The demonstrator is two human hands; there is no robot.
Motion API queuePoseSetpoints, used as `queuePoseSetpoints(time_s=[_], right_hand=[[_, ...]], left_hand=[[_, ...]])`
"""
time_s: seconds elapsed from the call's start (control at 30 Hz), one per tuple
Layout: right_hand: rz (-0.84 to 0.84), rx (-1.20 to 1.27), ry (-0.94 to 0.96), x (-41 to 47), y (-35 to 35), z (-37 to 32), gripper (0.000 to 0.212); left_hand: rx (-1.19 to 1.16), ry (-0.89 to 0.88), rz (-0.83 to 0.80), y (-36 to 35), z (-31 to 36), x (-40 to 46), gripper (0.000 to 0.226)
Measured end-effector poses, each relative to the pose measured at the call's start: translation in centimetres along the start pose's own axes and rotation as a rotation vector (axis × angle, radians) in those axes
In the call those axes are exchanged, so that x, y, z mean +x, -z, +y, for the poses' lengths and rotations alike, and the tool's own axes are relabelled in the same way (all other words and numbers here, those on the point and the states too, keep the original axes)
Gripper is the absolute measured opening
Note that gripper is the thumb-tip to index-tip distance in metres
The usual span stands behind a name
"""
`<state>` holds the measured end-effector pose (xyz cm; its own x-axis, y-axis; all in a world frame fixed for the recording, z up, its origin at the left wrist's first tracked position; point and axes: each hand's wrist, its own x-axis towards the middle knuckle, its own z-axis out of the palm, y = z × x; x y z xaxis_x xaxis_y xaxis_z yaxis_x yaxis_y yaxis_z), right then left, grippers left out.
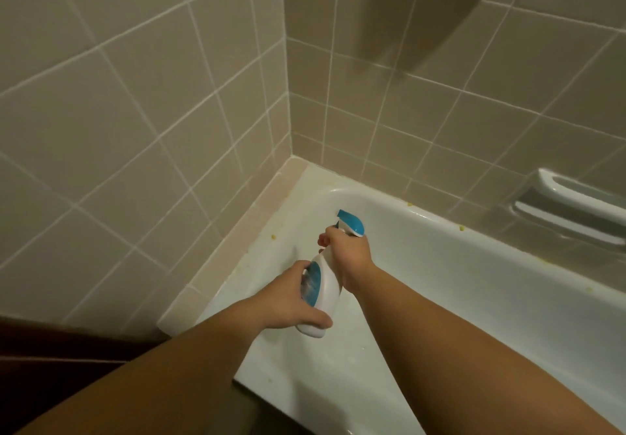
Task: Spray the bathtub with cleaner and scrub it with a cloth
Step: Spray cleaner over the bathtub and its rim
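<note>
Left grip: the left hand is curled round the lower body of the bottle, thumb along the near side by the base, fingers wrapped over the blue label.
Right grip: the right hand clasps the bottle's neck just under the spray head, fingertips showing on the left side of the neck; whether a finger lies on the trigger cannot be told.
Bottle: white with a blue label and a blue-and-white spray head, held tilted over the tub, base toward the person, head pointing away toward the far corner.
Tub: the white tub runs from the lower middle up to the corner of the walls; the bottle hangs above its inner slope near the left end.
Rim: small yellowish specks lie on the far rim and a few on the left ledge.
Walls: beige tiles with pale grout on both sides of the corner.
Soap dish: a white soap dish is set into the right wall, above the rim and well apart from the hands.
Cloth: not seen.
</note>
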<state>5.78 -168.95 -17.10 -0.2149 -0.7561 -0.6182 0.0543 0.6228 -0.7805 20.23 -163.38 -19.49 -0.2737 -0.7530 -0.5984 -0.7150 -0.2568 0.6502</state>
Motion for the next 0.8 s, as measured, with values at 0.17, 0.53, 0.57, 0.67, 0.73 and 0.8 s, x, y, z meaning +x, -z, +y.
queuePoseSetpoints(time_s=[0.17, 0.53, 0.57, 0.67, 0.73, 0.8], right_hand=[[-0.024, 0.024, -0.065, -1.0, -2.6, 1.3, 0.015], [-0.165, -0.05, -0.115, -6.0, -3.7, 6.5, 0.008], [-0.183, -0.076, -0.112, -6.6, -3.5, 7.1, 0.009], [-0.227, -0.119, -0.101, -8.3, -2.7, 8.6, 0.01], [-0.237, -0.111, -0.118, -9.5, -2.2, 9.6, 0.012], [-0.243, -0.116, -0.137, -10.7, -1.7, 10.6, 0.019]], left_hand=[[-0.056, 0.049, 0.006, 0.5, -2.4, -2.2, 0.109], [-0.081, 0.151, 0.066, -3.6, -5.8, -9.0, 0.107], [-0.089, 0.167, 0.071, -4.4, -6.0, -9.7, 0.108], [-0.131, 0.187, 0.076, -6.5, -6.5, -11.8, 0.108], [-0.166, 0.181, 0.081, -7.7, -6.6, -13.2, 0.107], [-0.193, 0.186, 0.097, -9.1, -6.7, -14.7, 0.104]])
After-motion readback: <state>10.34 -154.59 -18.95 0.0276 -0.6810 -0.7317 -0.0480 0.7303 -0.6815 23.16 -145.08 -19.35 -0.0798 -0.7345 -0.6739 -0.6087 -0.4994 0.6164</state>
